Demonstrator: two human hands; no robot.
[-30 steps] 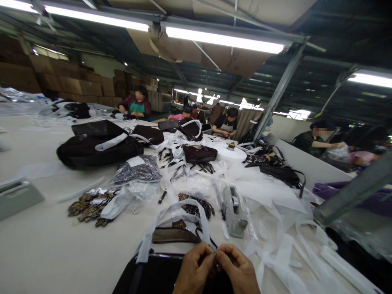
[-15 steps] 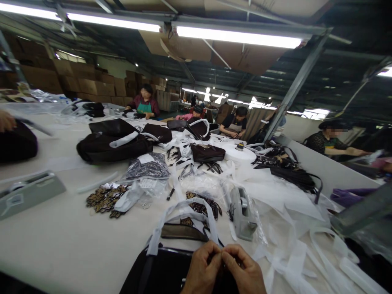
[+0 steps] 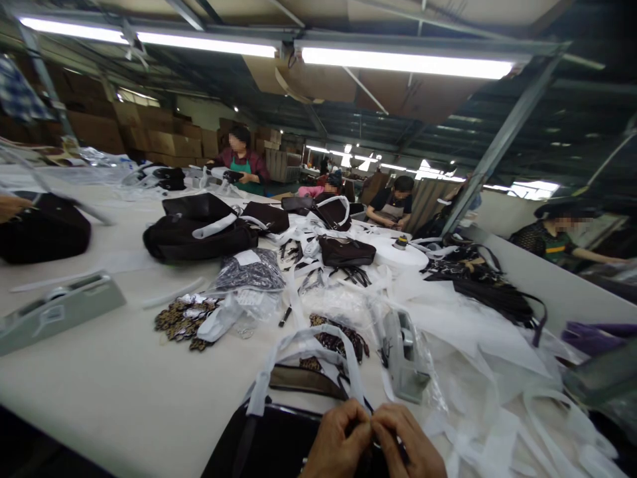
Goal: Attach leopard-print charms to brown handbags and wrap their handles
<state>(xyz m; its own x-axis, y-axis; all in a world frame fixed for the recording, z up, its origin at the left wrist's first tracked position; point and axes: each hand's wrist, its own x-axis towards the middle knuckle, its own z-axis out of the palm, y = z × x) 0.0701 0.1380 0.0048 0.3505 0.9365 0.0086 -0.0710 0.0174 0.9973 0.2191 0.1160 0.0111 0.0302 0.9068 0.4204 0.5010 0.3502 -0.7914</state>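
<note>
A black handbag (image 3: 279,438) lies at the table's front edge, its handles (image 3: 308,335) wrapped in white material and standing up. Over the bag's right side, near the base of a handle, my left hand (image 3: 341,438) and my right hand (image 3: 405,438) meet at the fingertips. Both hands are closed in a pinch. Whatever is between the fingers is too small or hidden to make out. Beyond the handles are leopard-print pieces (image 3: 341,335).
A grey tape dispenser (image 3: 405,358) stands right of the bag, another (image 3: 64,309) at the left. White strips (image 3: 497,425) cover the right side. Dark bags (image 3: 199,236) lie farther back. Another person's hand (image 3: 12,207) touches a bag at far left; several people work beyond.
The view has shifted, so most things appear farther right. My hands remain pinched together at the bag. The person in the green apron has raised a dark item.
</note>
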